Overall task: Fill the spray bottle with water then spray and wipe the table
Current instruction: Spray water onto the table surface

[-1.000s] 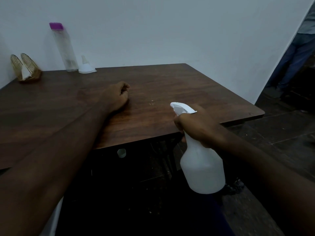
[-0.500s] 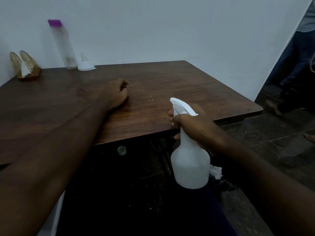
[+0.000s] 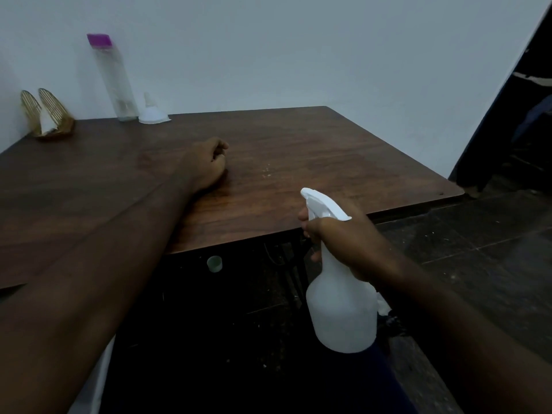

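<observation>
Over the last second my right hand (image 3: 343, 243) has swung the spray bottle (image 3: 343, 312) from a slant, base kicked out to the right, to nearly upright. It now hangs just off the near edge of the table (image 3: 328, 150), with the nozzle reaching over the rim and pointing across the wood. My fingers are wrapped round the neck under the trigger head, and one fingertip sits in front where the trigger would be; I cannot tell whether it is squeezing. My left hand (image 3: 206, 167) has not moved. It rests on the tabletop well apart from the right, fingers loosely curled and holding nothing I can see. The tall clear bottle with the purple cap (image 3: 115, 82) and the white funnel (image 3: 152, 113) stand together by the wall, so I judge the filling finished, though the milky plastic hides the water level. Squaring up the bottle looks like aiming, so spraying is the step in hand. No wet patch or mist shows on the wood. For wiping I see no cloth in either hand.
</observation>
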Motion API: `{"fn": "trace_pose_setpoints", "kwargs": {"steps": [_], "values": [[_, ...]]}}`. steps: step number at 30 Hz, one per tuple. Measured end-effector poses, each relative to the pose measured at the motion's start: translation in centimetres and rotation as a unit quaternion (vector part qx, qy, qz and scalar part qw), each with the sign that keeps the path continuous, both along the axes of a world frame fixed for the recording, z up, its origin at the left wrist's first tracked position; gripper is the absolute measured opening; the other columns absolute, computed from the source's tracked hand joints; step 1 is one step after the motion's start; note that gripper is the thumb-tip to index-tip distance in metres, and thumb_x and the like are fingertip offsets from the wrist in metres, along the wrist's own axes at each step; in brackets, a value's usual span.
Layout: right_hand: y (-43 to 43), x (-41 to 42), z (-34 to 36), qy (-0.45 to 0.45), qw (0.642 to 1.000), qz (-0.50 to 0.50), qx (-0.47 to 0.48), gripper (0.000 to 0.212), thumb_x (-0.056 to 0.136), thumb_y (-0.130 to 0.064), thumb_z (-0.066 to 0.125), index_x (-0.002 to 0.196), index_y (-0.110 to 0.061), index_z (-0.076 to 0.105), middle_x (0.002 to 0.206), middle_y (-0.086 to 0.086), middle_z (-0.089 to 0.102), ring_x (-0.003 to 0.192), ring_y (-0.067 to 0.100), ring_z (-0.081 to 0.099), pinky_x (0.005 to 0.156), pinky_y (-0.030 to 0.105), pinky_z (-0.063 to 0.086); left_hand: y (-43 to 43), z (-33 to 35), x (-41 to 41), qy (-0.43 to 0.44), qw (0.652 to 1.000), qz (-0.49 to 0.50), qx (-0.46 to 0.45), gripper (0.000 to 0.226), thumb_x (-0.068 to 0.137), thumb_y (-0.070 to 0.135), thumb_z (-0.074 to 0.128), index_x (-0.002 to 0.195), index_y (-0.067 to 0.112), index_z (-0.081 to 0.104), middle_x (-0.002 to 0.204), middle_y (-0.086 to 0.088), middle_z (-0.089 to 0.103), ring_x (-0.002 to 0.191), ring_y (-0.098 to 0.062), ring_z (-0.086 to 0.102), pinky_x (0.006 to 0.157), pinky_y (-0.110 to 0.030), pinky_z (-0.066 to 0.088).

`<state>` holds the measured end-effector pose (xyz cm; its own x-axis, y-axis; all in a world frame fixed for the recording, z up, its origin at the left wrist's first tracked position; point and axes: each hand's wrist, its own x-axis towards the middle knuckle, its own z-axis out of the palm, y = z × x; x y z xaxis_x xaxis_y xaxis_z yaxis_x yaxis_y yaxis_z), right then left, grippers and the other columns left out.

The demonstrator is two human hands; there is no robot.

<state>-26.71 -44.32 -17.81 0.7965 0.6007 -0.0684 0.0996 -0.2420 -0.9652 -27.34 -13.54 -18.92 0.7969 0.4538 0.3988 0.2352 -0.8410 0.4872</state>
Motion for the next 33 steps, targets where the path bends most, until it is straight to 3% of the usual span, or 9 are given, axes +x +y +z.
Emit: {"fn": "trace_pose_setpoints", "kwargs": {"steps": [4, 6, 12, 16, 19, 23, 28, 31, 33], "values": [[0.0, -0.4, -0.7, -0.015, 1.0, -0.021, 0.002, 0.018, 0.086, -0.003, 0.058, 0.094, -0.016, 0.068, 0.078, 0.008, 0.06, 0.061, 0.016, 0.056, 0.049, 0.026, 0.052, 0.3, -0.1, 0.0, -0.013, 1.0, -0.008, -0.01, 0.032, 0.095, 0.012, 0.047, 0.125, 0.01, 0.057, 0.115, -0.005, 0.064, 0.1, -0.018, 0.058, 0.083, -0.025, 0.038], [0.1, -0.3, -0.8, -0.005, 0.999, -0.034, 0.001, 0.024, 0.085, -0.004, 0.056, 0.101, -0.019, 0.065, 0.074, 0.007, 0.056, 0.058, 0.017, 0.054, 0.046, 0.026, 0.048, 0.2, -0.1, 0.2, -0.008, 1.0, -0.005, -0.005, 0.033, 0.095, 0.012, 0.047, 0.126, 0.01, 0.057, 0.114, -0.004, 0.064, 0.097, -0.015, 0.055, 0.082, -0.024, 0.037], [0.4, 0.3, -0.6, 0.012, 1.0, -0.014, 0.011, 0.025, 0.081, -0.003, 0.059, 0.102, -0.013, 0.068, 0.094, 0.01, 0.063, 0.073, 0.019, 0.06, 0.052, 0.028, 0.054, 0.6, -0.3, 0.5, -0.006, 1.0, -0.008, -0.009, 0.033, 0.095, 0.012, 0.047, 0.126, 0.01, 0.056, 0.116, -0.006, 0.064, 0.099, -0.017, 0.056, 0.083, -0.025, 0.037], [0.6, 0.0, -0.7, 0.011, 0.999, -0.039, 0.002, 0.026, 0.083, -0.005, 0.058, 0.095, -0.028, 0.062, 0.087, 0.006, 0.061, 0.062, 0.016, 0.058, 0.048, 0.025, 0.051, 0.6, -0.4, 0.4, -0.011, 1.0, -0.008, -0.004, 0.033, 0.095, 0.012, 0.047, 0.126, 0.009, 0.057, 0.115, -0.006, 0.065, 0.097, -0.016, 0.056, 0.083, -0.024, 0.037], [0.7, 0.0, -0.5, 0.01, 1.0, -0.014, 0.009, 0.026, 0.08, -0.004, 0.057, 0.101, -0.016, 0.067, 0.087, 0.009, 0.062, 0.067, 0.019, 0.06, 0.053, 0.029, 0.054, 0.7, -0.5, 0.3, -0.011, 1.0, -0.008, -0.004, 0.033, 0.094, 0.011, 0.047, 0.125, 0.01, 0.057, 0.114, -0.005, 0.065, 0.099, -0.019, 0.058, 0.082, -0.024, 0.037], [0.9, 0.0, -0.3, 0.001, 1.0, -0.012, 0.003, 0.025, 0.08, -0.003, 0.056, 0.093, -0.022, 0.065, 0.08, 0.006, 0.058, 0.062, 0.018, 0.057, 0.05, 0.029, 0.051, 0.7, -0.6, 0.2, -0.009, 1.0, -0.009, 0.0, 0.033, 0.094, 0.012, 0.047, 0.126, 0.01, 0.057, 0.113, -0.005, 0.065, 0.095, -0.016, 0.056, 0.08, -0.023, 0.036], [1.0, -0.1, -0.2, 0.007, 1.0, -0.004, -0.004, 0.037, 0.076, -0.007, 0.056, 0.11, -0.017, 0.066, 0.091, 0.009, 0.062, 0.069, 0.02, 0.06, 0.053, 0.031, 0.054, 0.8, -0.6, 0.1, -0.014, 1.0, -0.008, 0.001, 0.033, 0.094, 0.012, 0.047, 0.125, 0.01, 0.058, 0.114, -0.005, 0.065, 0.096, -0.016, 0.056, 0.08, -0.023, 0.036], [1.0, -0.2, -0.4, 0.014, 1.0, -0.019, -0.004, 0.028, 0.079, -0.004, 0.057, 0.094, -0.028, 0.059, 0.088, 0.007, 0.061, 0.062, 0.017, 0.059, 0.05, 0.028, 0.051, 0.9, -0.6, 0.1, -0.008, 1.0, -0.003, 0.009, 0.033, 0.094, 0.013, 0.046, 0.125, 0.012, 0.058, 0.114, -0.004, 0.065, 0.096, -0.015, 0.056, 0.08, -0.024, 0.035], [1.1, -0.1, -0.5, 0.015, 1.0, -0.017, -0.005, 0.023, 0.081, -0.004, 0.057, 0.093, -0.024, 0.061, 0.086, 0.01, 0.06, 0.064, 0.019, 0.059, 0.052, 0.03, 0.052, 1.0, -0.7, 0.1, -0.002, 1.0, -0.004, 0.007, 0.033, 0.095, 0.014, 0.046, 0.126, 0.012, 0.058, 0.113, -0.003, 0.064, 0.096, -0.016, 0.055, 0.08, -0.025, 0.036]]}}
